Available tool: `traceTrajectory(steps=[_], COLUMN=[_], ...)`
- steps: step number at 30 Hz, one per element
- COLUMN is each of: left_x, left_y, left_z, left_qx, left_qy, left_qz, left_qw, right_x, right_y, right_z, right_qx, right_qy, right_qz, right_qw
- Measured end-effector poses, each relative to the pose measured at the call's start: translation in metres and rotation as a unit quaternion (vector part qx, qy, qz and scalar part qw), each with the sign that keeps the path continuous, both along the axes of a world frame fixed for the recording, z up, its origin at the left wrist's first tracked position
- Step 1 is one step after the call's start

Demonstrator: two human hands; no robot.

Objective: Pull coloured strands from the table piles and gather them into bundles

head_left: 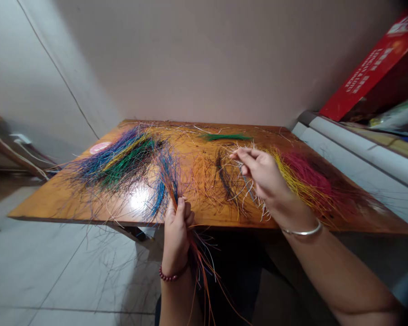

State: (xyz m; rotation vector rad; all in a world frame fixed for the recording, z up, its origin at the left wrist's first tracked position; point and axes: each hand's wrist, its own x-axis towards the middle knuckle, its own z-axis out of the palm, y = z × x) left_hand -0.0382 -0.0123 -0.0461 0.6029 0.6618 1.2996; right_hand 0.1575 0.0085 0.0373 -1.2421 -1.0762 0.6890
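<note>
My left hand (pixel 177 231) is closed around a bundle of thin coloured strands (pixel 170 183), mostly orange and blue, at the near edge of a low wooden table (pixel 47 199); the strand ends hang down below the fist. My right hand (pixel 261 174) hovers over the table's middle right, thumb and forefinger pinched on a few pale thin strands (pixel 248 190). A loose orange and dark pile (pixel 211 174) lies between the two hands.
A blue, green and yellow strand pile (pixel 119 158) covers the table's left. Yellow and red strands (pixel 306 179) spread on the right, a small green tuft (pixel 224 136) at the back. A red box (pixel 370 68) leans at upper right. Stray strands litter the tiled floor (pixel 54 271).
</note>
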Motion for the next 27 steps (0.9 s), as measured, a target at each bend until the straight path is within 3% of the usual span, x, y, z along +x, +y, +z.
traceTrajectory(steps=[4, 7, 14, 20, 24, 27], left_x=[-0.009, -0.014, -0.015, -0.012, -0.011, -0.010], left_y=[0.002, 0.001, 0.003, 0.010, 0.012, 0.012], left_z=[0.001, 0.003, 0.001, -0.006, -0.008, -0.008], left_qx=[0.003, 0.007, -0.003, -0.012, -0.009, -0.010], left_qy=[0.000, 0.002, -0.011, -0.005, 0.008, 0.005], left_qz=[0.038, 0.056, 0.057, 0.051, 0.058, 0.055], left_qw=[0.999, 0.998, 0.998, 0.999, 0.998, 0.998], right_x=[0.031, 0.039, 0.026, 0.015, 0.013, 0.019], right_y=[0.034, 0.061, 0.117, 0.148, 0.151, 0.146], right_z=[0.020, 0.021, -0.012, -0.034, -0.037, -0.035], right_qx=[-0.057, -0.130, -0.266, -0.278, -0.251, -0.224], right_qy=[0.010, 0.018, 0.012, -0.029, -0.174, -0.355], right_qz=[0.028, 0.074, 0.157, 0.121, 0.081, 0.062], right_qw=[0.998, 0.989, 0.951, 0.952, 0.949, 0.906])
